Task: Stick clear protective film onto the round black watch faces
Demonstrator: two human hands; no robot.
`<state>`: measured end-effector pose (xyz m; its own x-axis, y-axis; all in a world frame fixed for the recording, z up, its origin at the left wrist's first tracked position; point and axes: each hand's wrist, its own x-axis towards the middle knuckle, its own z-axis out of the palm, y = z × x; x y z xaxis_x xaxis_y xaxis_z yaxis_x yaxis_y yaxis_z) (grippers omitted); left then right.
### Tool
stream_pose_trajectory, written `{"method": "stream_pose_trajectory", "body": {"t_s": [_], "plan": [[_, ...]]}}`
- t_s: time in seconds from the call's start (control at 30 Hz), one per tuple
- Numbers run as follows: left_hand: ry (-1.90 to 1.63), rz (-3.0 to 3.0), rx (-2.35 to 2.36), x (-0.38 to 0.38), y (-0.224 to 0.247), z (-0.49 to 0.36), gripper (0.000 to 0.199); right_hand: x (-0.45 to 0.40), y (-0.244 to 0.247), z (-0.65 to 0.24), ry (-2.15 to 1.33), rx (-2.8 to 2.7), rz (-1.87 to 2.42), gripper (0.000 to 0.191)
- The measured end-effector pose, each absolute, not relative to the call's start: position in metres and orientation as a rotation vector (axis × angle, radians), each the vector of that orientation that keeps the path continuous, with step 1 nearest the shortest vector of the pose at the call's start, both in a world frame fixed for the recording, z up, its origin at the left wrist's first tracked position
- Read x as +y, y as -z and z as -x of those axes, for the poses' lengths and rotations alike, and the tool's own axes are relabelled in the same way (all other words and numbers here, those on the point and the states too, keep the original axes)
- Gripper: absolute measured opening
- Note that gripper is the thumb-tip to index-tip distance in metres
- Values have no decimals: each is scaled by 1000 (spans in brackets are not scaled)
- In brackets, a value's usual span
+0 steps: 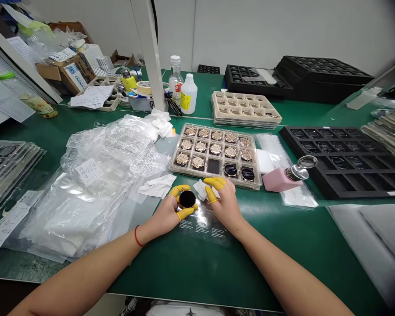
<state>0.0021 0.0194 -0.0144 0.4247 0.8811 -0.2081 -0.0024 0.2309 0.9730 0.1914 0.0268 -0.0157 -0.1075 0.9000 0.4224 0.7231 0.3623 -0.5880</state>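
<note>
My left hand (167,211), in yellow finger cots, is closed around the rim of a round watch piece with a glossy black face (187,199). Close by on the right, my right hand (226,205) has its cot-covered fingers pinched on a white wipe (201,189). Under both hands lies a clear plastic film with white print (200,230). Just beyond them, a clear compartment tray (217,179) bears rose-gold watch cases (216,149) in most cells and black round pieces (231,170) in two front cells. One front cell shows only its dark bottom.
Crumpled plastic bags (112,149) and a white wipe (157,186) lie left. To the right stand a pink pump bottle (279,180) and a black foam tray (335,186). A beige tray (246,118), a white bottle (188,94) and a lamp post (154,57) stand behind.
</note>
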Motion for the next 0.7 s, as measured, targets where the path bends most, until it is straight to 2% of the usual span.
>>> {"method": "stream_pose_trajectory", "body": {"t_s": [0.27, 0.7], "plan": [[-929, -1156, 852, 13, 22, -4, 44, 9, -4, -197, -587, -1799, 1435, 16], [-1039, -1315, 774, 2, 21, 0, 43, 1, 3, -174, -1012, -1664, 1444, 8]]}}
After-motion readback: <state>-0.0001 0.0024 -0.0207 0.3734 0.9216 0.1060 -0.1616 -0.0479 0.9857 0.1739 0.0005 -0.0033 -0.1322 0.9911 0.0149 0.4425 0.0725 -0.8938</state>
